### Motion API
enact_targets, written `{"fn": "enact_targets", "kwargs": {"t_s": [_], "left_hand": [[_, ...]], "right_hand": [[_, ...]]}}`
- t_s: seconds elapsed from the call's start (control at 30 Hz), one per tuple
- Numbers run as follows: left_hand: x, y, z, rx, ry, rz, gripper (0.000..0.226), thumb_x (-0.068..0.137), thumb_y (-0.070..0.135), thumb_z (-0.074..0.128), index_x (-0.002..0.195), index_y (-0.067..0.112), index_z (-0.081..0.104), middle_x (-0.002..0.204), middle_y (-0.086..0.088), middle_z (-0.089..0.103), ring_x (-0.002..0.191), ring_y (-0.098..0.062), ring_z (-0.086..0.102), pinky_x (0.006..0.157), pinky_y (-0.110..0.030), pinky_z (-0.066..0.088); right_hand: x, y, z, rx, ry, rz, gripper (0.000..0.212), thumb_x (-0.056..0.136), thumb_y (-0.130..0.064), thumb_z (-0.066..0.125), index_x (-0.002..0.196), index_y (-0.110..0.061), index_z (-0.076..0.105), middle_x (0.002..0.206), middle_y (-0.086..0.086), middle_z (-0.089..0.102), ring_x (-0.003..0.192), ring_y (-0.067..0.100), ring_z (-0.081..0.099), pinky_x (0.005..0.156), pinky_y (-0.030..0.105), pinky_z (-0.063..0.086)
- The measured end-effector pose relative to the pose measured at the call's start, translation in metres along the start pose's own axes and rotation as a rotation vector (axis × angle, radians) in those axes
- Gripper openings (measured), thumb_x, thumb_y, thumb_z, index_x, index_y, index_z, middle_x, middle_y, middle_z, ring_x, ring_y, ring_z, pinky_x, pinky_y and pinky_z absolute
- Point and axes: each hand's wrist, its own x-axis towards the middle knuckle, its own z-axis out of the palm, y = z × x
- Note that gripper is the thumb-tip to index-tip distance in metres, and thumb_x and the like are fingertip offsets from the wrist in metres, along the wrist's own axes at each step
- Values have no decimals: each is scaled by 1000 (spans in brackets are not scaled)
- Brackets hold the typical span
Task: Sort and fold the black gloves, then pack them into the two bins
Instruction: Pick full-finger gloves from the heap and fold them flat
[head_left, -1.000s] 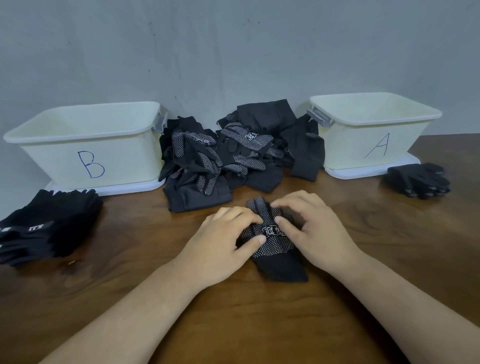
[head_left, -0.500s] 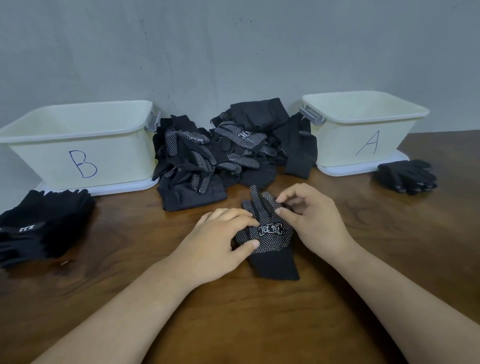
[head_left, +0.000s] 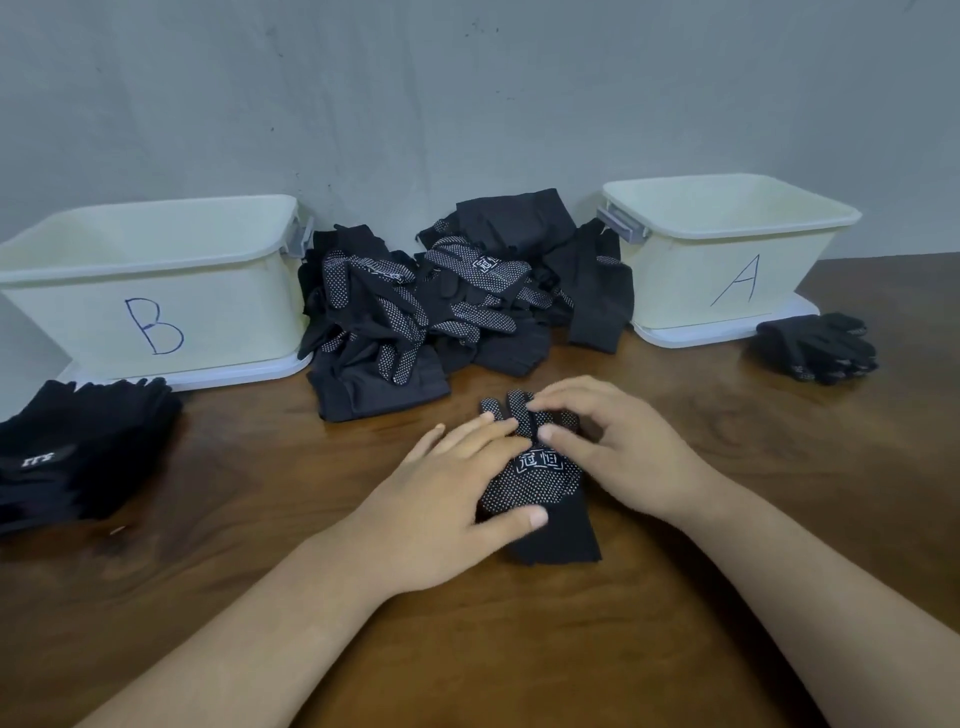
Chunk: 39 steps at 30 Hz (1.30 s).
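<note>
**Wooden table (head_left: 519, 649), one glove being smoothed for folding**

Left hand (head_left: 441, 499): grip open, flat, pressing a black knit white-dotted glove (head_left: 530, 483) mid-table. Right hand (head_left: 618, 457) arches over its fingers; whether that grip pinches is unclear. Behind, an unsorted black glove pile (head_left: 441, 312) separates cream plastic bin B (head_left: 156, 270) from cream plastic bin A (head_left: 727, 244). Next, probably folding; fingers need aligning.

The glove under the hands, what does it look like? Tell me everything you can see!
The glove is black knit-looking fabric, its palm and fingers covered in small white dots, with a white boxed logo across the middle and a plain cuff at the near end. It lies flat on the wooden table, fingers pointing away. The left hand presses on its left side. The right hand lies over its fingers; whether it pinches them is unclear.
</note>
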Motion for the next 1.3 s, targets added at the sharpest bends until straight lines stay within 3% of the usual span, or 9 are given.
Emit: {"fn": "enact_targets", "kwargs": {"t_s": [0.07,0.13,0.23,0.47,0.57,0.67,0.83,0.97,1.3], "left_hand": [[0,3,-1,62,-132,-45,95,92,89,25,169,39,-2,173,24,-15,153,8,-27,132,-41,-10],[-1,2,-3,83,-210,-69,105,88,93,24,167,35,-14,169,24,-27,148,9,-35,131,-44,-14],[-3,-1,-10,99,-279,-68,112,84,96,28,165,36,-19,166,25,-34,145,10,-39,130,-45,-15],[-7,-5,-15,-13,-259,-59,112,84,95,32,161,41,-28,163,30,-36,144,15,-36,130,-36,-15],[-6,-10,-13,-118,-54,-160,87,98,77,29,166,43,-14,170,28,-18,147,19,-23,131,-29,-5],[-4,-17,-14,-110,16,-202,78,101,72,34,168,45,3,174,20,6,148,16,-9,130,-27,-1],[-5,-16,-14,28,-181,-88,91,88,91,32,164,54,0,169,35,-15,150,14,-27,131,-41,-12],[-6,-24,-24,31,-294,-117,98,81,95,34,162,57,-5,164,40,-22,147,15,-31,130,-38,-15],[-6,-30,-24,-1,-322,-93,102,80,97,39,162,57,-8,162,41,-26,146,15,-33,130,-39,-15]], "right_hand": [[-3,-4,-2,-214,-291,-9,57,107,-56,51,161,-43,42,169,-25,30,158,-4,19,132,31,15],[-7,-9,-4,-394,-489,29,79,99,-78,30,169,-46,10,175,-27,-5,157,-10,-14,132,33,-7],[-12,-14,-10,-436,-563,49,100,87,-92,32,168,-46,-5,172,-27,-21,152,-11,-29,131,37,-14],[-14,-14,-15,-353,-560,40,109,83,-97,37,168,-45,-6,170,-32,-20,151,-14,-28,132,44,-12],[-11,-9,-20,-261,-446,93,95,89,-90,30,169,-47,2,172,-34,-11,153,-15,-20,133,45,-7],[-10,-6,-23,-305,-507,126,94,87,-90,26,168,-49,2,173,-29,-11,155,-12,-21,133,46,-9],[-11,-6,-24,-378,-611,146,95,83,-93,22,165,-55,-4,171,-30,-21,155,-6,-29,131,45,-15],[-11,-3,-30,-373,-637,151,92,88,-92,36,164,-58,-4,168,-35,-21,151,-10,-31,131,42,-16],[-8,2,-34,-313,-658,121,109,76,-97,52,162,-61,-5,166,-41,-21,149,-14,-32,131,43,-17]]}}
